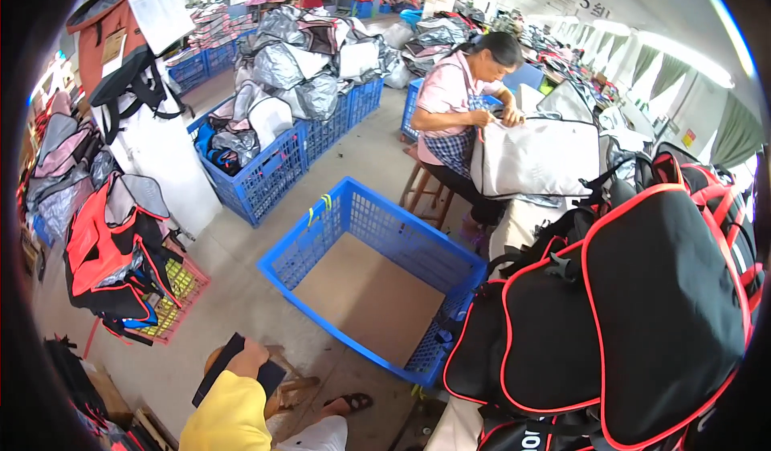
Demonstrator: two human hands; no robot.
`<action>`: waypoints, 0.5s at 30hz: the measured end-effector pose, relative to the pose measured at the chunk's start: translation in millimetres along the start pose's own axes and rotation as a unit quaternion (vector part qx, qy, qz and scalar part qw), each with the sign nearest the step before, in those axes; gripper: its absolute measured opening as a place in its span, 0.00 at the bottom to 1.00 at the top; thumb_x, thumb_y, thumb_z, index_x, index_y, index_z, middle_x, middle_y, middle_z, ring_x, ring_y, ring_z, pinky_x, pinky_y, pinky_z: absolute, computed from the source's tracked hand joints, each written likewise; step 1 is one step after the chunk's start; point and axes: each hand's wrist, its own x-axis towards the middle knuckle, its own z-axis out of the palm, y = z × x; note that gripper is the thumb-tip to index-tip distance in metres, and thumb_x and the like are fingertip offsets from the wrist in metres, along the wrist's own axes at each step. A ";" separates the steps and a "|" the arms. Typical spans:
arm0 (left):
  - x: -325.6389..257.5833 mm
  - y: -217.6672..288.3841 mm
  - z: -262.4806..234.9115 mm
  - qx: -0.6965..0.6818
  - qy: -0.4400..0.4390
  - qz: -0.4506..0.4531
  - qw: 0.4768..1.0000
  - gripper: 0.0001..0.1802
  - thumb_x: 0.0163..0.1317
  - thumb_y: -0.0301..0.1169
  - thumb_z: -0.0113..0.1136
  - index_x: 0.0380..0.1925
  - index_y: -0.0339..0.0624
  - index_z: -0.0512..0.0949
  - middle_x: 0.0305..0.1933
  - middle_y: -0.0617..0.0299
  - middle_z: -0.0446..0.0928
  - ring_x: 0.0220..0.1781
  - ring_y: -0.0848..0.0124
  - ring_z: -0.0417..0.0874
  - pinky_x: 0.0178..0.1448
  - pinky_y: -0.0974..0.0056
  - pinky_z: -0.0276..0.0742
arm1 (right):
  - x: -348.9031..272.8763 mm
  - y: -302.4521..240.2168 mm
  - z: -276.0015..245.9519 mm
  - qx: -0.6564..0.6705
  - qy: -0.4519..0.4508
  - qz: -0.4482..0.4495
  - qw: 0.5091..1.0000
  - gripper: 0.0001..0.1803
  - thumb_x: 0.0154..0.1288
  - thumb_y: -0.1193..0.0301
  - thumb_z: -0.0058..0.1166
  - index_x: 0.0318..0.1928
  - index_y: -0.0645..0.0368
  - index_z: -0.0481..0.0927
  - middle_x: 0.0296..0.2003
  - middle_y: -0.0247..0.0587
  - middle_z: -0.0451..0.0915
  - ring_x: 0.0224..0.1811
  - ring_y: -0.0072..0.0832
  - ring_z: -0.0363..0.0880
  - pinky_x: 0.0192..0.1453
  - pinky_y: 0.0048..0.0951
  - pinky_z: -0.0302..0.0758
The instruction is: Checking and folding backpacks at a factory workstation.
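My left hand [250, 358], at the end of a yellow sleeve [229, 415], is at the lower left over a wooden stool [295, 390]. It is closed on a flat black piece [217, 372], which shows on both sides of the hand; whether it is cloth or something stiffer I cannot tell. My right hand is out of the picture. At the right, a pile of black bags with red piping [662, 314] rises close to me. Between the pile and my left arm stands a large blue plastic crate [353, 340] with a brown sheet on its bottom [365, 286].
A seated co-worker [458, 97] handles a pale grey bag piece [540, 158] beyond the crate. Blue crates [269, 182] heaped with silver-grey pieces line the aisle. Red-and-black bags [112, 250] lie over a basket [183, 298] at the left, below a standing white board [157, 162].
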 end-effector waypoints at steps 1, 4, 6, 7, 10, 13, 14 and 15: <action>3.5 0.6 -1.8 0.013 0.001 -0.006 1.000 0.25 0.82 0.43 0.43 0.71 0.54 0.79 0.70 0.65 0.81 0.75 0.56 0.77 0.79 0.25 0.55 | -2.4 1.2 -2.1 0.002 -0.007 0.005 1.000 0.49 0.67 0.42 0.61 0.79 0.59 0.65 0.79 0.66 0.59 0.84 0.62 0.52 0.82 0.72 0.50; 11.8 0.2 -21.3 0.043 0.000 -0.028 0.999 0.24 0.83 0.43 0.41 0.72 0.58 0.78 0.73 0.66 0.78 0.77 0.56 0.75 0.79 0.22 0.50 | -17.1 5.2 -6.5 0.012 -0.014 0.029 0.999 0.50 0.67 0.42 0.62 0.79 0.59 0.64 0.79 0.66 0.59 0.84 0.62 0.52 0.82 0.72 0.50; 12.3 8.2 -36.7 0.066 0.003 -0.034 0.997 0.24 0.83 0.44 0.41 0.73 0.62 0.77 0.76 0.67 0.76 0.79 0.55 0.72 0.79 0.21 0.45 | -40.3 10.5 -10.1 0.016 -0.011 0.060 0.998 0.50 0.67 0.42 0.62 0.79 0.59 0.64 0.79 0.67 0.59 0.84 0.62 0.52 0.82 0.72 0.50; 9.6 15.1 -37.1 0.067 0.049 -0.031 0.996 0.25 0.83 0.43 0.41 0.73 0.61 0.76 0.77 0.66 0.74 0.80 0.55 0.69 0.80 0.22 0.44 | -60.0 15.9 -14.6 0.016 -0.007 0.083 0.996 0.50 0.67 0.42 0.62 0.79 0.59 0.64 0.79 0.67 0.59 0.84 0.62 0.52 0.82 0.72 0.50; -9.8 11.6 -30.7 0.082 0.191 -0.005 0.978 0.25 0.83 0.42 0.39 0.74 0.59 0.74 0.81 0.62 0.68 0.84 0.53 0.62 0.83 0.24 0.41 | -154.5 10.8 -19.6 0.033 0.011 0.172 0.984 0.50 0.67 0.42 0.62 0.79 0.59 0.64 0.79 0.67 0.59 0.84 0.62 0.52 0.82 0.72 0.50; -46.9 23.2 22.8 -0.007 0.348 -0.001 0.938 0.27 0.79 0.39 0.43 0.74 0.48 0.73 0.81 0.49 0.67 0.83 0.46 0.61 0.81 0.25 0.48 | -285.1 -28.0 -3.7 0.072 0.043 0.290 0.953 0.50 0.67 0.42 0.62 0.79 0.59 0.63 0.79 0.67 0.58 0.84 0.62 0.52 0.82 0.72 0.50; -66.9 35.7 31.7 -0.012 0.376 0.033 0.926 0.27 0.76 0.39 0.46 0.72 0.45 0.73 0.79 0.43 0.67 0.83 0.45 0.61 0.80 0.26 0.49 | -328.8 -48.3 -3.7 0.083 0.049 0.331 0.939 0.50 0.67 0.42 0.62 0.79 0.59 0.63 0.79 0.67 0.58 0.84 0.62 0.52 0.82 0.72 0.50; -85.0 49.6 40.9 -0.039 0.438 0.080 0.894 0.27 0.72 0.39 0.50 0.69 0.42 0.75 0.78 0.40 0.67 0.82 0.43 0.61 0.79 0.26 0.52 | -323.1 -44.7 -5.7 0.076 0.093 0.282 0.952 0.53 0.65 0.45 0.65 0.80 0.62 0.59 0.80 0.71 0.52 0.84 0.66 0.49 0.82 0.73 0.48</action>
